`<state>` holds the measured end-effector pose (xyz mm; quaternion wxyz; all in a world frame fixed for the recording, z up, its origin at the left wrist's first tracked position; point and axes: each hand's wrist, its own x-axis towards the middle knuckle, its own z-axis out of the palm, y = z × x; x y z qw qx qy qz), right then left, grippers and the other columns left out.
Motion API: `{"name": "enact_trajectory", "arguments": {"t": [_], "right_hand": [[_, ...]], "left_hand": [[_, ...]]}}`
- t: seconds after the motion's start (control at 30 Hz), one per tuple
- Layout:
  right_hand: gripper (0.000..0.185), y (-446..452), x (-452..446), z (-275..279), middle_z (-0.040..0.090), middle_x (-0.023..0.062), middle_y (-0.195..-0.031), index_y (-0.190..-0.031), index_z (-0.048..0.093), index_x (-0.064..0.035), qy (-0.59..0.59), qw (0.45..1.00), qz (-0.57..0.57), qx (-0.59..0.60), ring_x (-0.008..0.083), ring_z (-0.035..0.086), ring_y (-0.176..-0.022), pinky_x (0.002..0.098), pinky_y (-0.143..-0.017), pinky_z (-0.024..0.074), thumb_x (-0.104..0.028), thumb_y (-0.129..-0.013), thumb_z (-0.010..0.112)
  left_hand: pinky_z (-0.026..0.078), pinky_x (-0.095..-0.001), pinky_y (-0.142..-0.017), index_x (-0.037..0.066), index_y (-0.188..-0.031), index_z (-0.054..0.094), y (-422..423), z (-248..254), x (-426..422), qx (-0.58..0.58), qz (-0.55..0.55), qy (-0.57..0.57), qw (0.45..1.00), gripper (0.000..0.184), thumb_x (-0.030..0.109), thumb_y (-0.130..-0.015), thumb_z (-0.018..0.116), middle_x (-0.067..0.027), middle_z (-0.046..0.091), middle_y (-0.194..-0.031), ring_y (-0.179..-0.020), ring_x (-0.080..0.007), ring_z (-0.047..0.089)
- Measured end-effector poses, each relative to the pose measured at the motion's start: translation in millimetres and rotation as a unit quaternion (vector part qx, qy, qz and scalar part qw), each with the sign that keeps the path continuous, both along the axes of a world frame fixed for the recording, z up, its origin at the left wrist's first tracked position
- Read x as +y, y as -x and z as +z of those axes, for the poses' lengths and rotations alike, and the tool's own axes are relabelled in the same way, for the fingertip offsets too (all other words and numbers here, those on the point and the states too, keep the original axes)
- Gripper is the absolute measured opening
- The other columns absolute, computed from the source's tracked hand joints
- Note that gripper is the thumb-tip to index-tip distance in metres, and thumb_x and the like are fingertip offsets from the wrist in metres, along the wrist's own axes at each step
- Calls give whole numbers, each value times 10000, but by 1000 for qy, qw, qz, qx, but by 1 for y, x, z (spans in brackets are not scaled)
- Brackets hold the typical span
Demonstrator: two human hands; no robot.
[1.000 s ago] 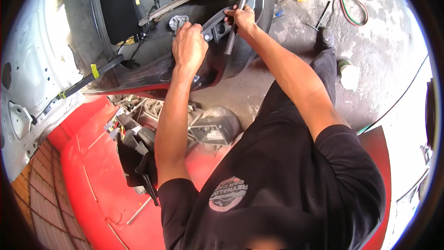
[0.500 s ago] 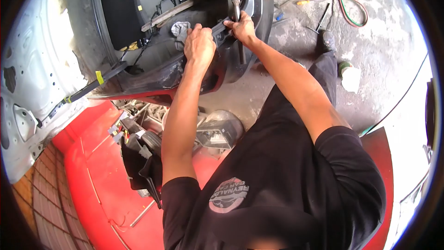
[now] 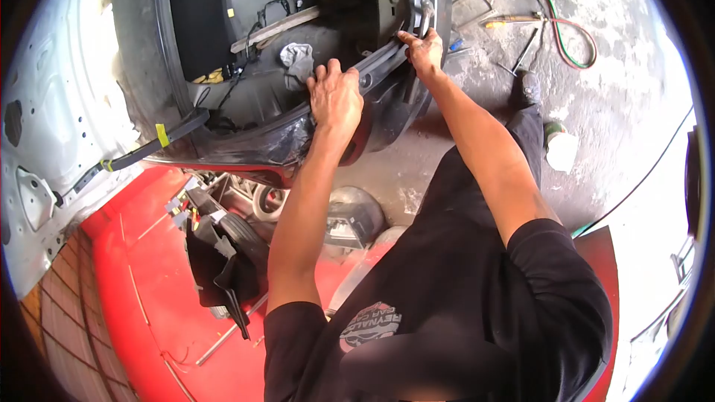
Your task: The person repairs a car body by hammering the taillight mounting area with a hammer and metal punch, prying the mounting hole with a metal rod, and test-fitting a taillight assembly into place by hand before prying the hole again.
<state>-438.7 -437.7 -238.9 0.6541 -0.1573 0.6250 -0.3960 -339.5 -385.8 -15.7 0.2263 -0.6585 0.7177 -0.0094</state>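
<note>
My left hand rests on the rim of a dark car body's opening, its fingers bent over the edge. Farther right, my right hand grips a metal hammer-like tool, whose lower part hangs outside the body edge. The thumb and finger of that hand also touch the dark strip along the rim. Inside the opening, a crumpled grey cloth lies just beyond my left hand. My palms are hidden.
A wooden stick and black wiring lie inside the car body. Left is a pale panel. Tools and a red-green hose lie on the concrete floor. Below the car are a black part, a headlight-like unit and a red surface.
Both hands have shifted right along the rim, the right one still with the tool. My left hand's fingers look more spread over the edge. The car body also sits farther right in view.
</note>
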Motion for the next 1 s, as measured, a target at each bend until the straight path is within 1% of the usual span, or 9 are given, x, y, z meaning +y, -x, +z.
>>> {"name": "enact_trajectory", "arguments": {"t": [0.03, 0.07, 0.2, 0.43, 0.57, 0.67, 0.8, 0.9, 1.0], "right_hand": [[362, -2, 1, -5, 647, 104, -678, -926, 585, 32, 2, 1000, 13, 14, 179, 614, -539, 366, -533, 516, -192, -810, 845], [269, -5, 1, -9, 609, 72, -648, -927, 591, 21, 0, 1000, -8, -12, 171, 581, -514, 345, -483, 472, -94, -816, 808], [177, 1, 0, 2, 573, 53, -615, -867, 584, -16, 0, 986, -91, -140, 153, 509, -469, 314, -427, 374, 21, -813, 748], [192, 7, -7, 2, 588, 64, -618, -867, 606, 10, -24, 997, -14, -68, 159, 528, -460, 327, -422, 406, -46, -819, 784], [237, 9, -4, -8, 655, 123, -712, -886, 629, 54, -19, 998, 37, -45, 187, 630, -562, 346, -482, 505, -101, -836, 801], [269, 1, 2, -19, 671, 156, -762, -918, 632, 85, -4, 998, 9, -66, 224, 670, -622, 366, -525, 550, -118, -849, 794], [305, 5, 3, -23, 683, 158, -824, -987, 638, 103, -16, 996, 16, -88, 249, 684, -654, 379, -555, 569, -126, -855, 790], [295, 3, 3, -29, 682, 158, -826, -993, 639, 93, -36, 988, -11, -152, 245, 670, -638, 369, -550, 555, -120, -854, 788], [274, -5, 2, -47, 677, 148, -785, -939, 647, 69, -20, 992, -13, -126, 224, 641, -598, 361, -531, 524, -136, -842, 801]], "left_hand": [[460, -486, -908, 66, -951, 759, 0, 0, 0, -1, 4, -7, 1000, 154, 88, -825, 673, -133, 609, -1037, -1045, -328, 581], [472, -486, -907, 56, -935, 755, -1, 0, 0, 4, 6, -6, 1000, 145, 87, -818, 676, -138, 606, -1042, -1047, -334, 577], [476, -494, -895, 40, -924, 747, -1, 1, -1, 27, 13, 1, 1000, 142, 76, -806, 676, -144, 605, -1026, -1030, -345, 582], [475, -505, -871, 23, -933, 735, -2, 0, -1, 43, 17, 1, 999, 144, 72, -805, 690, -149, 604, -1012, -1015, -356, 587], [469, -499, -872, 29, -947, 732, -1, -1, -1, 33, 16, 2, 999, 141, 118, -841, 707, -146, 607, -1015, -1019, -349, 589], [464, -499, -876, 39, -997, 724, 0, -6, -1, 33, 25, 6, 999, 174, 156, -870, 709, -140, 615, -1029, -1032, -342, 589], [459, -499, -891, 56, -1088, 702, 5, -30, -4, 45, 30, -3, 999, 234, 172, -885, 705, -125, 630, -1075, -1061, -334, 583], [461, -498, -905, 55, -1103, 701, 7, -54, -11, 55, 40, 8, 998, 252, 184, -887, 708, -124, 631, -1088, -1075, -331, 581], [469, -495, -926, 44, -1080, 715, 11, -73, -17, 72, 64, -6, 995, 239, 197, -896, 705, -128, 633, -1105, -1099, -334, 577]]}}
